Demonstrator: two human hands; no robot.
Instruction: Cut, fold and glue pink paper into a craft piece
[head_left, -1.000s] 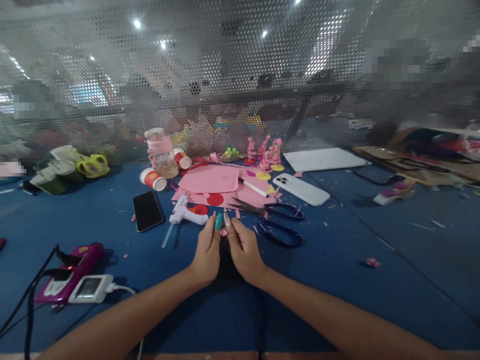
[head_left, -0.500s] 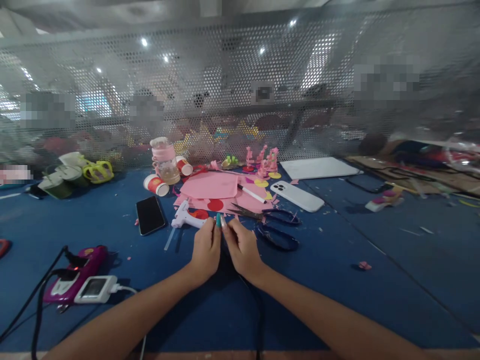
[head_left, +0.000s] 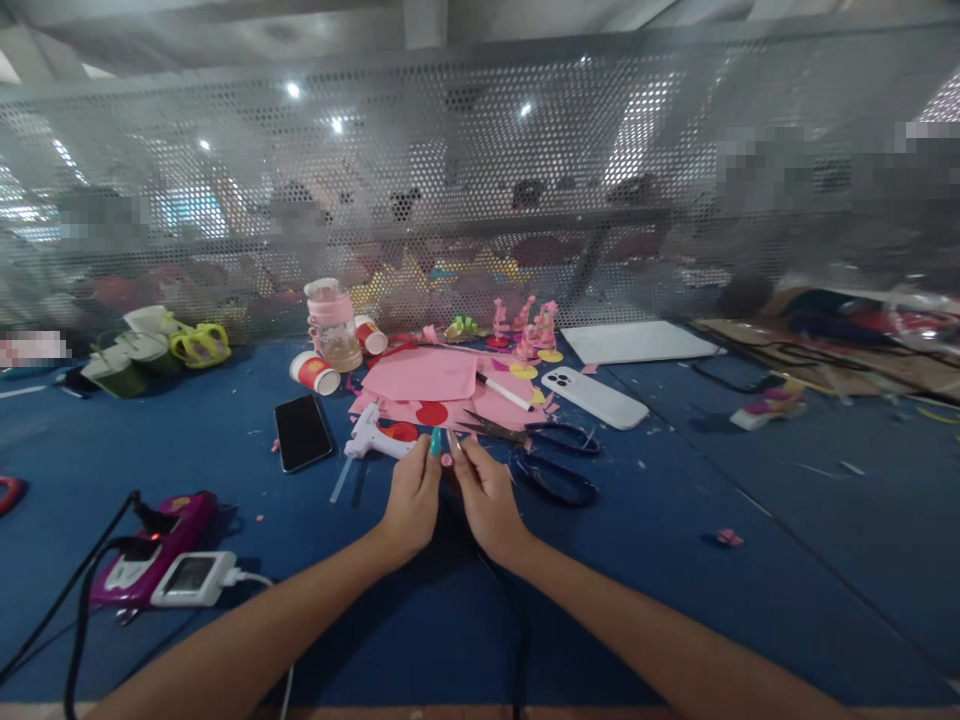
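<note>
Now my left hand (head_left: pixel 411 502) and right hand (head_left: pixel 487 502) have parted slightly on top, both pinching the little pink piece (head_left: pixel 447 460), so it shows again.

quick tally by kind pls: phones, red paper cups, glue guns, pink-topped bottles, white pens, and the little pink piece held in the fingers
Phones: 2 (black phone, white phone)
Red paper cups: 2 (front cup, rear cup)
Glue gun: 1
Pink-topped bottle: 1
White pen: 1
Held pink piece: 1
Total: 8
</note>
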